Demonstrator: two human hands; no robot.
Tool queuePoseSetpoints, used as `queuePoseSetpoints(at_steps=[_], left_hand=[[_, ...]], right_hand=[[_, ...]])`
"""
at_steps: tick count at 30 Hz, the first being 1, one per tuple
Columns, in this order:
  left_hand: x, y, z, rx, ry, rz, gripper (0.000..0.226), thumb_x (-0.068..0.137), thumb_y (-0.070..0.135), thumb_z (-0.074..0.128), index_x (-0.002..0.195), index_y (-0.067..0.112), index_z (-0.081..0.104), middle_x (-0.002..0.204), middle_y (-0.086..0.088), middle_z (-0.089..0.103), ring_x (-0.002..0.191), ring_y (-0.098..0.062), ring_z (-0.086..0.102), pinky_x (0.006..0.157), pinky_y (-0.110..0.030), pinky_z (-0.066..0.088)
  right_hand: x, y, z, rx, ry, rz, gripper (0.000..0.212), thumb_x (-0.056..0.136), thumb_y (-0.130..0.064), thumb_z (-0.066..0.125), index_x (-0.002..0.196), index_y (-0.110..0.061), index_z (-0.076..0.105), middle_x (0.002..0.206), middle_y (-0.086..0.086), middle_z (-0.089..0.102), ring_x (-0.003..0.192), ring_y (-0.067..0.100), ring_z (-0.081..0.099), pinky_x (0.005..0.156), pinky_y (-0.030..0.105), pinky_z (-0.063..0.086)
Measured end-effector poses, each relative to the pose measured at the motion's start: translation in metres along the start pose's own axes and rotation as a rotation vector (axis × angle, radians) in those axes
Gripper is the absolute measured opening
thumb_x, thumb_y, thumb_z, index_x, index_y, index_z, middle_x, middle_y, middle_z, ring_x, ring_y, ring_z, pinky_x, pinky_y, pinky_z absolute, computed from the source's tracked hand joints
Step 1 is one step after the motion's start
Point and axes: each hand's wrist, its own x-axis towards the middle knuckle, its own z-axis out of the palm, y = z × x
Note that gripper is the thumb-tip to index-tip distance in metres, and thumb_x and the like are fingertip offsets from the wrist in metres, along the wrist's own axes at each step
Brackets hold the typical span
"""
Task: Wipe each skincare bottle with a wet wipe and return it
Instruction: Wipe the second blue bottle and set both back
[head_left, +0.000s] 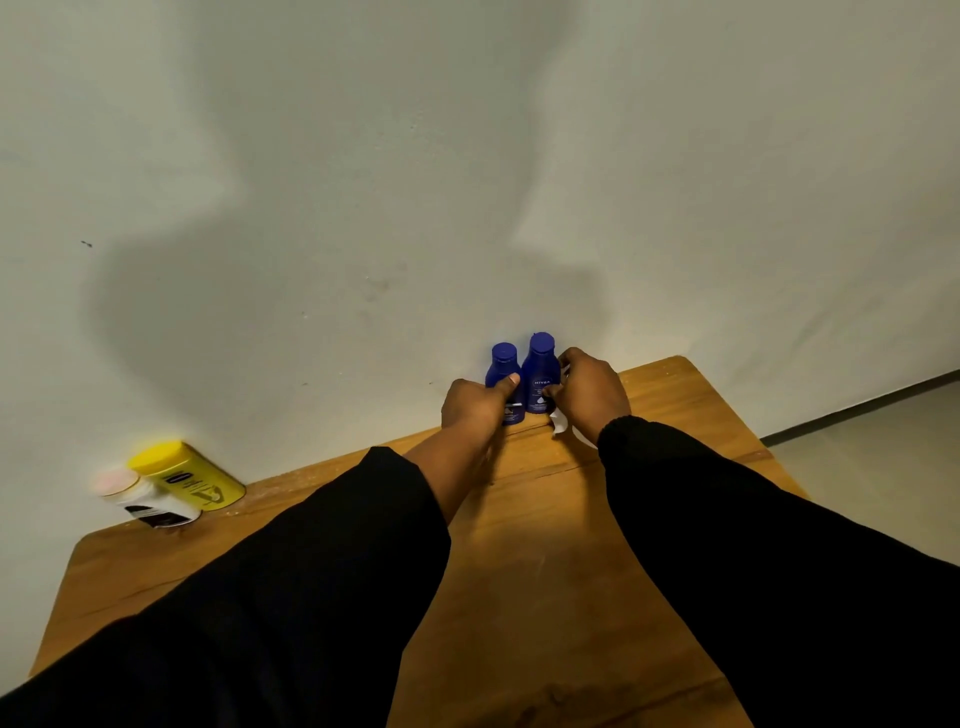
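gripping 2 blue bottles (539, 376): left hand (475, 402) 1, right hand (589, 389) another plus wipe (559, 422).

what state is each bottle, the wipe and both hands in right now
left blue bottle: upright by the wall, cap on, left hand gripping it
right blue bottle: upright, cap on, right hand on it
wipe: crumpled under the right hand
yellow can: capped, untouched
white bottle: capped, untouched
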Motion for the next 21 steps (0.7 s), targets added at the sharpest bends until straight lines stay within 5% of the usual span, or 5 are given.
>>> queuePoseSetpoints(at_steps=[8,21], left_hand=[[0.008,0.002,0.001,0.123,0.032,0.043,0.048,0.085,0.048,0.066,0.105,0.005,0.064,0.094,-0.013,0.07,0.073,-0.022,0.061,0.055,-0.027,0.04],[0.01,-0.004,0.004,0.108,0.03,0.038,0.051,0.083,0.053,0.065,0.106,0.008,0.061,0.094,-0.01,0.069,0.081,-0.023,0.066,0.057,-0.027,0.043]], right_hand=[[-0.008,-0.005,0.004,-0.002,0.002,-0.008,0.057,0.08,-0.031,0.076,0.127,-0.012,0.051,0.119,0.008,0.067,0.105,0.026,0.064,0.09,0.036,0.054],[0.004,-0.008,0.004,-0.097,0.02,-0.052,0.041,0.088,-0.031,0.067,0.123,-0.012,0.056,0.114,0.01,0.066,0.102,0.027,0.063,0.087,0.034,0.05]])
